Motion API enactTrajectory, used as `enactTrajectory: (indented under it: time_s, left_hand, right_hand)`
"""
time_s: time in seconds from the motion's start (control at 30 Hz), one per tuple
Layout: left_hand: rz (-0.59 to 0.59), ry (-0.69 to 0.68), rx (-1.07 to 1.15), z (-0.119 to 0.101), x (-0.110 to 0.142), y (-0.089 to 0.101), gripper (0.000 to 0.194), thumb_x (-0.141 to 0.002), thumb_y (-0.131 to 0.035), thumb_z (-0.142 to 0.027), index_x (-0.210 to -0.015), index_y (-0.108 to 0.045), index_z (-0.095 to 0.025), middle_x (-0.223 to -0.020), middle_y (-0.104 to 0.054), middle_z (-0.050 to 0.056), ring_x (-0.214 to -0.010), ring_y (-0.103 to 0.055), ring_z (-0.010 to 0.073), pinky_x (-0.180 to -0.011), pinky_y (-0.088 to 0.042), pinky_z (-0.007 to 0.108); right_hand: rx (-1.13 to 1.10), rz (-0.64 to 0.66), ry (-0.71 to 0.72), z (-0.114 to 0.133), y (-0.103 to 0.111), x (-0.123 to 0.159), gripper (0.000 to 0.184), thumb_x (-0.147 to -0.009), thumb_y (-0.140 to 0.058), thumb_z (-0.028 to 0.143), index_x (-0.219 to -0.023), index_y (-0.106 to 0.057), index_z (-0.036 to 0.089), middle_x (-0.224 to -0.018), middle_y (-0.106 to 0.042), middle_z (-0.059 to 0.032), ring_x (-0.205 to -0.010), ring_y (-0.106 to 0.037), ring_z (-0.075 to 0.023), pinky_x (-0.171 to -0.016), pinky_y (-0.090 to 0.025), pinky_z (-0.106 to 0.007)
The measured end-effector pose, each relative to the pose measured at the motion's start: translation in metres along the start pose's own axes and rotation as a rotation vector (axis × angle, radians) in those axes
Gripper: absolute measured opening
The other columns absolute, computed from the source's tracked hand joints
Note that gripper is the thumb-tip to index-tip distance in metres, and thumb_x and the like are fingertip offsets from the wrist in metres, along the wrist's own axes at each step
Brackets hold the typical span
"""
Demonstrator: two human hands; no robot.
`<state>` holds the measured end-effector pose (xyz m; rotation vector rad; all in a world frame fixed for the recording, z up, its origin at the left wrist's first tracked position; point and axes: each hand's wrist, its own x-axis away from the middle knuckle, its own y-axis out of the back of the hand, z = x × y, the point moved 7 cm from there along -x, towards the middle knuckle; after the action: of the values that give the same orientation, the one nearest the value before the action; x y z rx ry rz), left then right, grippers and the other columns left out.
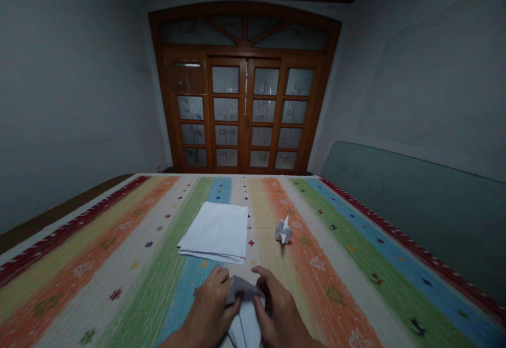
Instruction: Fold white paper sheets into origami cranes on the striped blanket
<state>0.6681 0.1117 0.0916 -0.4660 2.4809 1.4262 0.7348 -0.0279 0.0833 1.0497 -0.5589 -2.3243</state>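
left hand and right hand pinch creased white paper

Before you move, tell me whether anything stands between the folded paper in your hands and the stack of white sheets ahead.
Nothing visible does. The folded paper, held by your left hand and right hand, has only the striped woven cloth between it and the stack of white sheets.

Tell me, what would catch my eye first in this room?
The rainbow-striped woven cover fills the lower view. At its bottom centre, the person's left hand and right hand hold a folded white paper. Farther along lie a stack of white paper and a small folded paper figure, with glazed wooden doors beyond.
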Motion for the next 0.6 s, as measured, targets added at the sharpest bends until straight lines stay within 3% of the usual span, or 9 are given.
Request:
enactTrajectory:
  time_s: [0.2,0.47,0.6]
  left_hand:
    - [0.011,0.014,-0.004,-0.003,-0.002,0.003,0.012,-0.084,-0.067,-0.008,-0.085,-0.073,-0.019,-0.092,-0.072,0.007,-0.091,-0.065,0.0260,-0.081,-0.053,0.037]
    - [-0.091,0.025,0.009,0.011,-0.001,0.002,0.013,-0.092,-0.064,-0.022,-0.083,-0.072,-0.019,-0.088,-0.073,0.009,-0.088,-0.069,0.0273,-0.081,-0.055,0.038]
    - [-0.097,0.063,0.061,0.017,0.000,0.002,0.011,-0.092,-0.063,-0.024,-0.091,-0.073,-0.020,-0.094,-0.074,0.009,-0.091,-0.070,0.0274,-0.084,-0.056,0.038]
  right_hand:
    - [-0.010,-0.095,0.074,0.007,0.005,0.000,0.054,-0.086,-0.048,0.005,-0.136,-0.046,0.024,-0.100,-0.069,-0.0078,-0.090,-0.072,-0.0227,-0.083,-0.060,-0.033]
    - [-0.060,-0.069,0.201,0.022,0.002,0.001,0.056,-0.088,-0.044,0.002,-0.140,-0.040,0.025,-0.089,-0.061,-0.0042,-0.072,-0.066,-0.0191,-0.064,-0.058,-0.026]
    - [-0.067,-0.031,0.221,0.023,-0.002,0.003,0.056,-0.089,-0.044,0.002,-0.140,-0.040,0.025,-0.092,-0.064,-0.0057,-0.079,-0.069,-0.0202,-0.071,-0.059,-0.027]
